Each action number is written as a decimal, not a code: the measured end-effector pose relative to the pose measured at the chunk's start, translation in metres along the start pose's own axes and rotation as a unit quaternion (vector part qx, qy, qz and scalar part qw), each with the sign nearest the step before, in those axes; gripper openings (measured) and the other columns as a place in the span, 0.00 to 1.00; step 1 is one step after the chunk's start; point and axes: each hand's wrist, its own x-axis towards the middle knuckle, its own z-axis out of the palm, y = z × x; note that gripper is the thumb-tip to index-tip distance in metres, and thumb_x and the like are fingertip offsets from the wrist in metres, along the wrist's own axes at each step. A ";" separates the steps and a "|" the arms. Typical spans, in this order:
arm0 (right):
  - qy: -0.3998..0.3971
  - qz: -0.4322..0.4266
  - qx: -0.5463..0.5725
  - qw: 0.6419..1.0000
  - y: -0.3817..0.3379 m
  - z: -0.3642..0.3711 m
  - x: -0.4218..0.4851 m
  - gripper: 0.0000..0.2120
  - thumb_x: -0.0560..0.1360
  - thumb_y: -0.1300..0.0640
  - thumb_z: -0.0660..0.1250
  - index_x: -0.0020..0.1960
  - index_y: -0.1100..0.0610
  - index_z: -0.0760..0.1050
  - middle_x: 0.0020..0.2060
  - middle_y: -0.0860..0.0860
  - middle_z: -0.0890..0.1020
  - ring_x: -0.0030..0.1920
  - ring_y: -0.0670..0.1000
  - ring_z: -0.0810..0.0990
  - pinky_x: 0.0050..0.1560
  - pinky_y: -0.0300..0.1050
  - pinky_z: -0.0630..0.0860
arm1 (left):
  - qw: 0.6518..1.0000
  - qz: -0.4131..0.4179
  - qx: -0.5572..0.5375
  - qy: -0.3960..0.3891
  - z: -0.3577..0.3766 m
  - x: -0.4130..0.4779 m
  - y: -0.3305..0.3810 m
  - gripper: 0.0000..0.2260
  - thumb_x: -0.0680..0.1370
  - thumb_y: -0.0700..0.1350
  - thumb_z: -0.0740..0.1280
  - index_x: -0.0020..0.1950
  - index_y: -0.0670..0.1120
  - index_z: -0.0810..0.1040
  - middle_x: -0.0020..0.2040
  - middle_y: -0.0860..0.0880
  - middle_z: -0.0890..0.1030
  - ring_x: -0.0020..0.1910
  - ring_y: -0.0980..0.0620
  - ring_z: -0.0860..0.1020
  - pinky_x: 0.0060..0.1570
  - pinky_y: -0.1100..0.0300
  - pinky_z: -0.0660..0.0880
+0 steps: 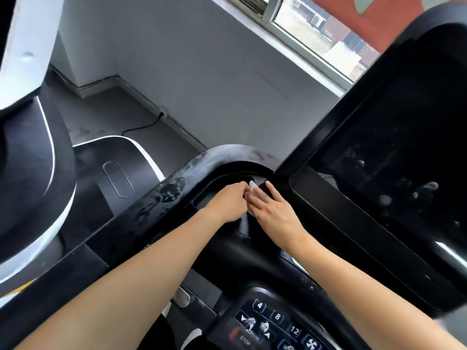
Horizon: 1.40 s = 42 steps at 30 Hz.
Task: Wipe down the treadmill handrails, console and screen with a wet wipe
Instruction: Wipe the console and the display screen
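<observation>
Head — left hand [227, 201] pinches wipe [252, 184], right hand [276, 211] flat on smeared console [161, 198] — grey wall [202, 72] behind.

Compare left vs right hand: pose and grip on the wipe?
The left hand curls its fingers, pinching the white wipe; the right hand lays straight fingers over it. The left hand sits nearer the smeared handrail, the right hand nearer the dark screen. Both touch the wipe.
</observation>
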 end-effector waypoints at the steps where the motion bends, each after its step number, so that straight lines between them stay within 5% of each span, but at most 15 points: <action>1: 0.006 -0.008 0.002 1.000 0.006 -0.003 0.000 0.22 0.78 0.58 0.59 0.70 0.58 0.78 0.69 0.54 0.79 0.75 0.60 0.71 0.79 0.61 0.43 | 1.000 0.000 0.005 -0.002 0.001 0.002 0.001 0.16 0.78 0.38 0.61 0.64 0.46 0.78 0.61 0.46 0.82 0.61 0.46 0.79 0.62 0.52 0.75; 4: 0.024 0.008 -0.001 1.000 0.039 -0.016 -0.004 0.20 0.79 0.59 0.61 0.69 0.59 0.78 0.68 0.53 0.80 0.75 0.59 0.71 0.80 0.60 0.42 | 1.000 -0.003 0.023 -0.007 0.003 0.008 0.008 0.18 0.78 0.39 0.61 0.68 0.47 0.76 0.62 0.46 0.81 0.61 0.45 0.78 0.62 0.50 0.75; 8: 0.057 0.062 0.031 0.996 0.066 -0.030 -0.012 0.23 0.80 0.61 0.51 0.69 0.63 0.77 0.70 0.57 0.78 0.75 0.60 0.71 0.79 0.58 0.53 | 1.000 0.001 0.014 0.001 0.004 0.014 0.021 0.19 0.81 0.41 0.61 0.72 0.46 0.73 0.66 0.47 0.80 0.64 0.47 0.77 0.64 0.56 0.73; 15: 0.073 0.065 0.068 0.993 0.060 -0.030 -0.041 0.21 0.79 0.62 0.54 0.65 0.62 0.80 0.70 0.55 0.78 0.76 0.61 0.69 0.77 0.55 0.60 | 0.994 0.023 -0.096 0.048 0.004 0.026 0.050 0.15 0.80 0.42 0.61 0.66 0.49 0.77 0.59 0.51 0.82 0.58 0.51 0.79 0.58 0.59 0.74; 19: 0.139 0.173 0.093 0.971 0.081 -0.041 -0.049 0.13 0.75 0.69 0.69 0.59 0.63 0.83 0.67 0.55 0.80 0.70 0.61 0.74 0.72 0.53 0.70 | 0.992 0.045 -0.108 0.057 0.000 0.028 0.068 0.16 0.82 0.41 0.61 0.69 0.48 0.75 0.62 0.51 0.81 0.59 0.52 0.79 0.59 0.61 0.72; 23: 0.210 0.343 0.146 0.904 0.102 -0.054 -0.053 0.13 0.74 0.71 0.72 0.57 0.63 0.83 0.63 0.55 0.80 0.62 0.60 0.76 0.63 0.54 0.75 | 0.989 0.068 -0.115 0.060 -0.003 0.030 0.086 0.17 0.82 0.41 0.61 0.71 0.47 0.74 0.64 0.52 0.80 0.61 0.54 0.78 0.61 0.62 0.71; 28: 0.156 0.236 0.080 0.956 0.063 -0.044 -0.055 0.10 0.74 0.64 0.72 0.55 0.58 0.82 0.65 0.50 0.78 0.58 0.58 0.73 0.53 0.50 0.74 | 0.991 0.069 -0.098 0.061 0.002 0.029 0.090 0.19 0.81 0.41 0.62 0.72 0.50 0.73 0.67 0.52 0.78 0.65 0.53 0.77 0.65 0.58 0.73; 31: 0.137 0.229 0.066 0.961 0.062 -0.045 -0.055 0.17 0.74 0.62 0.71 0.62 0.55 0.81 0.67 0.49 0.76 0.61 0.58 0.73 0.56 0.51 0.73 | 0.993 0.071 -0.086 0.047 -0.001 0.029 0.089 0.20 0.81 0.41 0.62 0.73 0.50 0.72 0.69 0.52 0.77 0.67 0.53 0.76 0.65 0.59 0.72; 37: 0.146 0.376 0.038 0.914 0.074 -0.056 -0.041 0.27 0.75 0.64 0.70 0.73 0.56 0.74 0.72 0.53 0.72 0.68 0.61 0.70 0.66 0.57 0.69 | 0.993 0.074 -0.086 0.039 -0.005 0.027 0.093 0.20 0.81 0.39 0.60 0.74 0.47 0.73 0.66 0.52 0.79 0.65 0.53 0.77 0.61 0.63 0.70; 42: 0.130 0.308 0.021 0.942 0.053 -0.040 -0.047 0.21 0.78 0.61 0.65 0.71 0.56 0.75 0.73 0.55 0.72 0.73 0.64 0.67 0.75 0.61 0.63 | 0.994 0.071 -0.076 0.037 -0.003 0.028 0.090 0.23 0.80 0.37 0.60 0.75 0.48 0.72 0.69 0.50 0.78 0.68 0.52 0.76 0.67 0.59 0.71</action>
